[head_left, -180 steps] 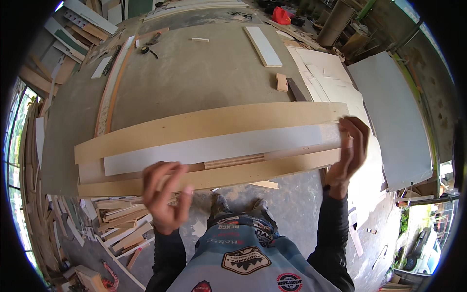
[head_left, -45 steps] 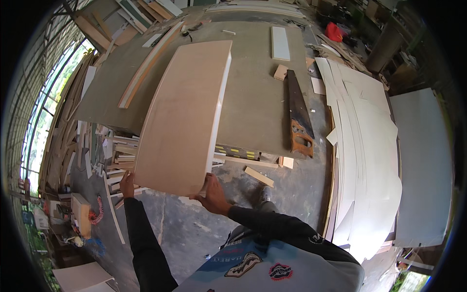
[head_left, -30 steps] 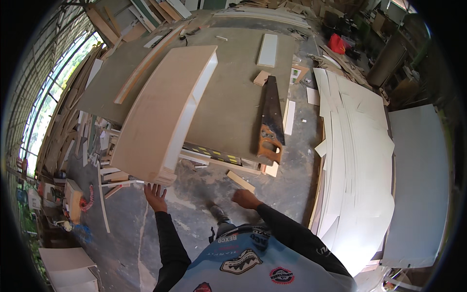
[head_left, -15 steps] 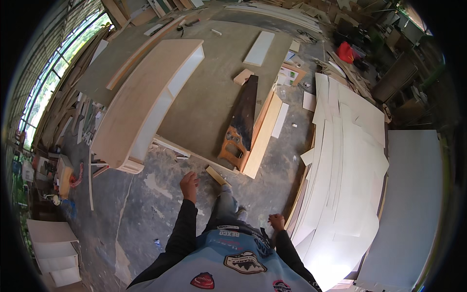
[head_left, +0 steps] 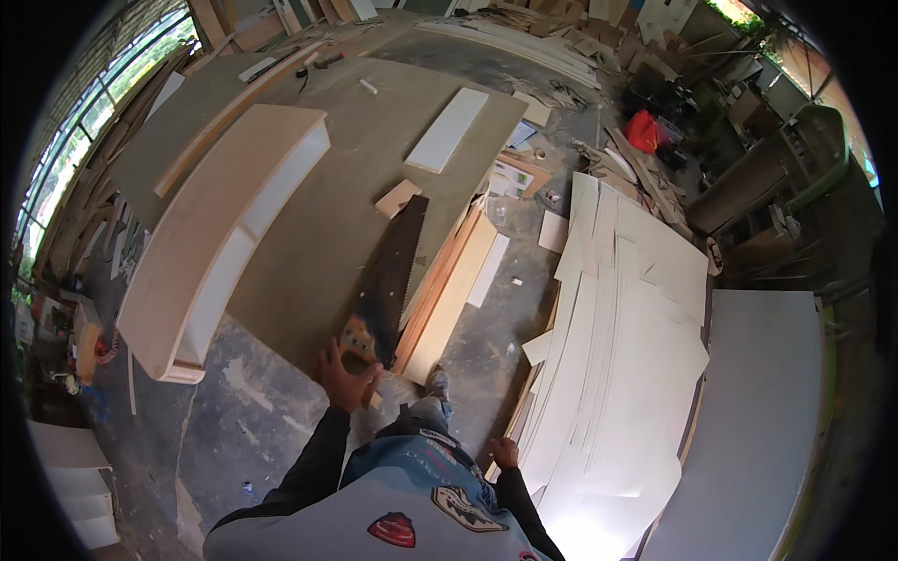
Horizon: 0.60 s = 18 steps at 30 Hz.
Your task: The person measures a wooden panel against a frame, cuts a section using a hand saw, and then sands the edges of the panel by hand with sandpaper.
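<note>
The brown worktop (head_left: 318, 252) spreads widest before me, with the stack of white sheets (head_left: 617, 374) off to my right. The long open box (head_left: 210, 224) lies over the worktop's left side, its near end jutting past the edge; a knock there could make it slide or tip. The saw (head_left: 385, 280) lies at the near right corner, toothed edge facing right. My left hand (head_left: 348, 376) is at its handle, fingers spread, though I can't tell whether they close round it. A partial hold could let it slip off the corner toward my shoe (head_left: 438, 380). My right hand (head_left: 505, 453), near the sheets, looks loosely curled; I can't tell its contents. Lifting carelessly, the blade's tip could shove the small wood block (head_left: 398, 199).
</note>
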Each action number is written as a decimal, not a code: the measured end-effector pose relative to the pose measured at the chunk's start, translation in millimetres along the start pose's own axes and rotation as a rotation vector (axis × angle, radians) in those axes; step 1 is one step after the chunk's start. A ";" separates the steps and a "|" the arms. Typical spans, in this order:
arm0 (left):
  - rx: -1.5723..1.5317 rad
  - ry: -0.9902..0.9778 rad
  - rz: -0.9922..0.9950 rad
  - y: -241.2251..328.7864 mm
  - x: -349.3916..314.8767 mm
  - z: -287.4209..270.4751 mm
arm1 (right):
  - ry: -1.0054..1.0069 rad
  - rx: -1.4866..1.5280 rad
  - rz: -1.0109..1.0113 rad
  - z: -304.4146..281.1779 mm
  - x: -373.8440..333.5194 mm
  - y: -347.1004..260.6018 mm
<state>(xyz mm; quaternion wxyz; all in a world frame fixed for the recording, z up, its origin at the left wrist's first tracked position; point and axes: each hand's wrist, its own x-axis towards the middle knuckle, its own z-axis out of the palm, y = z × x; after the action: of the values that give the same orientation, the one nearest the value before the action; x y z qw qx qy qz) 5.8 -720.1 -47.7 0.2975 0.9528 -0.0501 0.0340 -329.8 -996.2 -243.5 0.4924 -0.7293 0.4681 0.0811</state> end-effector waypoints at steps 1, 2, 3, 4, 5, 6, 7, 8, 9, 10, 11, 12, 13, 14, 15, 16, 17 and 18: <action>-0.017 -0.026 -0.061 6.4 3.1 -1.3 | 0.017 0.068 0.041 -16.6 4.8 8.9; -0.089 -0.091 -0.088 32.3 11.2 8.0 | 0.081 -0.070 -0.121 -37.9 24.8 81.1; -0.156 -0.156 -0.113 56.3 20.3 19.7 | 0.168 -0.218 -0.278 -65.8 40.3 143.8; -0.110 -0.071 -0.179 31.9 21.1 11.4 | 0.048 0.000 -0.050 -45.6 47.7 110.5; -0.031 -0.069 -0.222 32.7 21.7 2.8 | 0.016 0.186 0.221 -49.8 41.9 88.7; 0.020 -0.091 -0.249 46.9 25.1 -3.9 | -0.015 0.219 0.209 -59.9 44.1 102.1; 0.063 -0.107 -0.270 57.0 31.9 -5.2 | -0.094 -0.108 -0.044 -66.9 54.2 113.5; 0.073 -0.117 -0.277 57.2 36.8 -1.6 | -0.071 -0.147 -0.071 -71.8 60.0 125.2; 0.097 -0.114 -0.298 53.0 36.2 -1.9 | -0.069 -0.286 -0.148 -71.8 69.0 113.9; 0.120 -0.110 -0.322 50.0 34.4 -2.1 | -0.054 -0.425 -0.228 -71.1 79.9 101.7; 0.105 -0.096 -0.331 47.5 31.2 -3.2 | -0.037 -0.663 -0.356 -67.7 93.0 88.1; 0.080 -0.092 -0.331 55.3 32.3 -3.7 | -0.002 -0.903 -0.479 -71.0 108.0 80.5; 0.054 -0.081 -0.334 60.3 32.2 -4.1 | 0.057 -0.869 -0.448 -75.1 128.5 75.2; 0.029 -0.025 -0.316 66.0 31.9 -0.9 | 0.119 -0.830 -0.418 -79.3 153.1 67.8; 0.006 0.031 -0.301 73.0 28.1 3.9 | 0.178 -0.792 -0.389 -83.8 176.2 60.9; 0.007 0.103 -0.292 74.0 22.1 4.6 | 0.133 -0.517 -0.251 -90.5 191.3 24.8; -0.116 0.099 -0.354 64.9 13.3 11.0 | 0.072 -0.261 -0.112 -102.6 208.4 -7.7; -0.277 0.083 -0.391 58.7 14.1 33.3 | -0.046 -0.822 -0.501 -125.0 253.1 -5.1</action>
<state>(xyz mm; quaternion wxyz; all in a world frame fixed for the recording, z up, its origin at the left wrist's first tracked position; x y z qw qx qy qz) 14.1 -788.2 -40.6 0.4280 0.8923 0.1432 0.0077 -230.0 -1247.7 -324.1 0.1780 -0.9519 0.1962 0.1542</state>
